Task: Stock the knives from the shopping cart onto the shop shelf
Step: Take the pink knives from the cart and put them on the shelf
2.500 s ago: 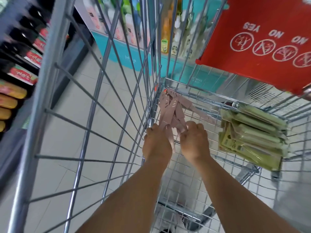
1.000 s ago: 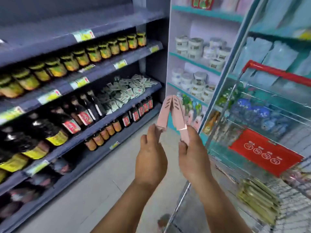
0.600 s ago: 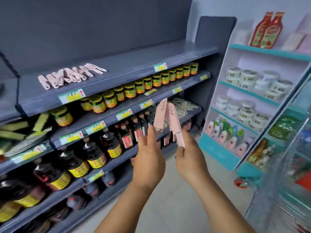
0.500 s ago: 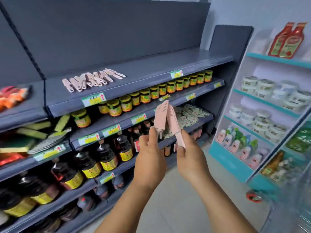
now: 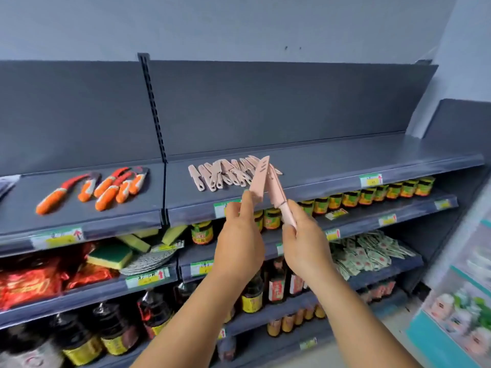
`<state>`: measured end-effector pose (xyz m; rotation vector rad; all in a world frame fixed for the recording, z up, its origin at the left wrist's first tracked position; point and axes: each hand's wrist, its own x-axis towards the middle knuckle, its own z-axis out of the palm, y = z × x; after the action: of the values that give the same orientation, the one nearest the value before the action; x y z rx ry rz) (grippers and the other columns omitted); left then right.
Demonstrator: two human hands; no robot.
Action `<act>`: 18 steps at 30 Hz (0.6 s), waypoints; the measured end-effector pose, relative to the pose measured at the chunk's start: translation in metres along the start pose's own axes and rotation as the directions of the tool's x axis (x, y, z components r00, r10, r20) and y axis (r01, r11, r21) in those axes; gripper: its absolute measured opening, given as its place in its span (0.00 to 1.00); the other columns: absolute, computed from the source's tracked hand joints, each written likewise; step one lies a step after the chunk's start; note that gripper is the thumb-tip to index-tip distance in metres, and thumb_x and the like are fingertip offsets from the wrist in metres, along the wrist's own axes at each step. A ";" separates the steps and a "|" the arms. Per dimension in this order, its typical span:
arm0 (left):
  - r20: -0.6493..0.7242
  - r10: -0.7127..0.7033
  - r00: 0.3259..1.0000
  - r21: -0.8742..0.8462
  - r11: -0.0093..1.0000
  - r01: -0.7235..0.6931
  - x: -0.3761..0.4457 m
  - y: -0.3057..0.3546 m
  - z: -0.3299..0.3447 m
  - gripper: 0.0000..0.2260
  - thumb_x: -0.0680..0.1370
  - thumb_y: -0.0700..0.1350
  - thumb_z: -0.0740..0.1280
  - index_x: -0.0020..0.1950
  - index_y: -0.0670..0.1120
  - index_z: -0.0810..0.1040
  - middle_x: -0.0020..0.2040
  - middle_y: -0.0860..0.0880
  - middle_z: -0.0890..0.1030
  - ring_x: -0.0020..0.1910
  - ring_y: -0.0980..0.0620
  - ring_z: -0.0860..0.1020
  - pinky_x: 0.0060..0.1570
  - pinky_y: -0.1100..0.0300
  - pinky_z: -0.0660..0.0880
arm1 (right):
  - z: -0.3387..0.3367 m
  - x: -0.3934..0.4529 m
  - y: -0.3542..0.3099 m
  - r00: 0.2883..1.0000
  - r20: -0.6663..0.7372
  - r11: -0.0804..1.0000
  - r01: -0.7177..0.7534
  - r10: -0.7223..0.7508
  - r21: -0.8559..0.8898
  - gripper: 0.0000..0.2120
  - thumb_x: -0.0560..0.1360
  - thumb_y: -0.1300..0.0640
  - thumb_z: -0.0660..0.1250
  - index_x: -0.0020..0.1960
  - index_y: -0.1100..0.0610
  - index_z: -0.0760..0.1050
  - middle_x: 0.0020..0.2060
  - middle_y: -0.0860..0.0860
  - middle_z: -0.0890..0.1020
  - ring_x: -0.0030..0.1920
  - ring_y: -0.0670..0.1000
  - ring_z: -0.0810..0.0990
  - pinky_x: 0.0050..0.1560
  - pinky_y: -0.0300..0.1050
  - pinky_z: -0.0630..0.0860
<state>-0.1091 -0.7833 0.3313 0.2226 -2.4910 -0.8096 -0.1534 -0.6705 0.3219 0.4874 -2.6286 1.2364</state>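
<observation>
We hold two pink knives up in front of the shelf (image 5: 345, 166). Our left hand (image 5: 240, 244) pinches the wide end of one sheathed knife (image 5: 259, 179) between thumb and fingertips, its tip pointing up and slightly right. Our right hand (image 5: 305, 245) curls around the handle of the second knife (image 5: 276, 192), which leans up and left so that the two cross near their tips. Both hang in the air, apart from the shelf board. Behind them on the top shelf lies a row of the same pink knives (image 5: 225, 172), side by side and partly overlapping, handles toward us. To the left, past the upright divider, a group of orange-handled knives (image 5: 106, 188) lies on the next shelf section. Price tags (image 5: 370, 180) in green and yellow with red arrows sit on the shelf edges; their writing is too blurred for us to read. On the shelf below stand jars (image 5: 372, 193) with green and yellow labels, and to the left yellow-green sponges (image 5: 111, 254) and red packets (image 5: 32, 282). Lower down stand dark bottles (image 5: 276, 285) with red and yellow labels, none legible, and a heap of small white sachets (image 5: 369, 256) to the right. No brand name can be made out anywhere.
</observation>
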 end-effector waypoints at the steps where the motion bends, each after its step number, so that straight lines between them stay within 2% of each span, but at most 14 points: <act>1: -0.001 -0.008 1.000 0.014 1.000 0.008 0.015 -0.003 0.001 0.28 0.76 0.32 0.57 0.72 0.52 0.60 0.60 0.48 0.67 0.41 0.43 0.75 0.39 0.52 0.73 | 0.002 0.017 -0.002 1.000 0.003 1.000 0.011 -0.011 -0.006 0.23 0.81 0.59 0.53 0.75 0.48 0.58 0.64 0.53 0.72 0.58 0.54 0.74 0.47 0.41 0.66; 4: -0.009 -0.043 0.999 0.100 0.994 0.043 0.064 -0.010 0.007 0.31 0.74 0.30 0.57 0.73 0.54 0.59 0.60 0.48 0.66 0.38 0.44 0.72 0.37 0.53 0.70 | 0.009 0.071 -0.004 0.999 0.019 0.998 0.042 -0.042 -0.040 0.24 0.80 0.62 0.53 0.75 0.48 0.58 0.61 0.54 0.73 0.53 0.55 0.74 0.46 0.43 0.69; 6: -0.012 -0.066 0.998 0.142 0.988 0.067 0.100 -0.016 0.013 0.32 0.73 0.30 0.57 0.72 0.53 0.60 0.59 0.48 0.67 0.40 0.43 0.73 0.39 0.53 0.72 | 0.013 0.108 -0.003 0.997 0.034 0.996 0.065 -0.063 -0.065 0.26 0.79 0.65 0.52 0.74 0.46 0.58 0.61 0.54 0.71 0.52 0.56 0.74 0.48 0.46 0.71; 10: 0.009 -0.123 0.992 0.229 0.966 0.118 0.165 -0.028 0.030 0.31 0.72 0.29 0.58 0.72 0.50 0.61 0.64 0.48 0.67 0.50 0.44 0.76 0.46 0.53 0.75 | 0.027 0.182 0.004 0.996 0.068 0.981 0.069 -0.058 -0.180 0.27 0.78 0.66 0.54 0.73 0.47 0.59 0.61 0.54 0.71 0.55 0.57 0.75 0.48 0.45 0.70; 14: 0.032 -0.220 0.975 0.336 0.921 0.196 0.211 -0.040 0.046 0.31 0.71 0.29 0.60 0.72 0.47 0.62 0.68 0.47 0.65 0.55 0.44 0.76 0.44 0.55 0.74 | 0.047 0.235 0.009 0.986 0.146 0.968 0.116 -0.084 -0.224 0.28 0.77 0.64 0.57 0.74 0.48 0.60 0.61 0.53 0.72 0.59 0.56 0.73 0.47 0.42 0.66; 18: 0.073 -0.297 0.952 0.419 0.875 0.241 0.237 -0.053 0.061 0.25 0.74 0.32 0.61 0.71 0.43 0.63 0.70 0.44 0.64 0.61 0.44 0.74 0.52 0.53 0.75 | 0.072 0.272 0.014 0.972 0.222 0.943 0.145 -0.079 -0.300 0.25 0.76 0.62 0.59 0.73 0.52 0.61 0.63 0.53 0.73 0.62 0.56 0.71 0.53 0.48 0.72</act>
<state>-0.3439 -0.8667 0.3572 0.6967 -2.7771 -0.4043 -0.4133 -0.7747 0.3511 0.7288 -2.8490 0.7456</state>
